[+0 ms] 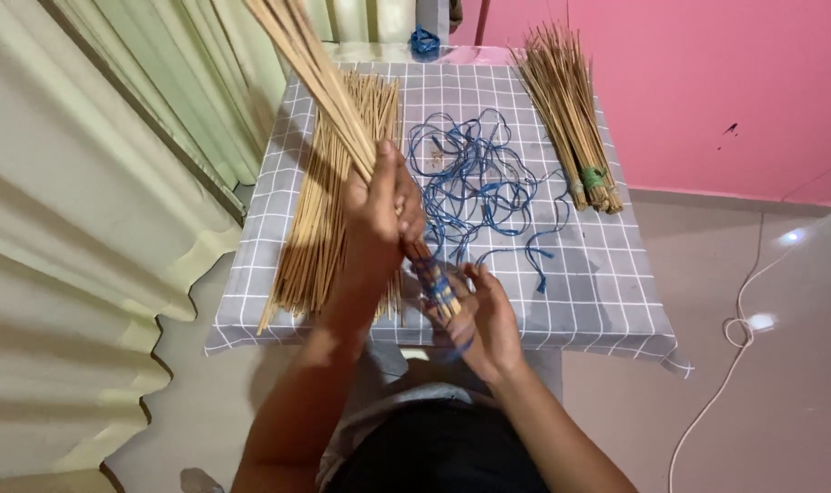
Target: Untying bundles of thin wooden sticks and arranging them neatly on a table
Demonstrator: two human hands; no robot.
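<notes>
My left hand (381, 215) grips a bundle of thin tan sticks (310, 64) that slants up toward the top left. My right hand (484, 315) holds the bundle's lower end, where blue string (438, 285) is wound around it, with the string between its fingers. Both hands hover over the near edge of a small table covered in a grey checked cloth (598, 292).
A loose pile of sticks (319, 219) lies on the table's left. A tangle of blue strings (470, 178) sits in the middle. A finished bundle tied in green (575, 119) lies at the right. Pale curtains hang left, a pink wall stands behind, and a white cable (735, 329) runs across the floor.
</notes>
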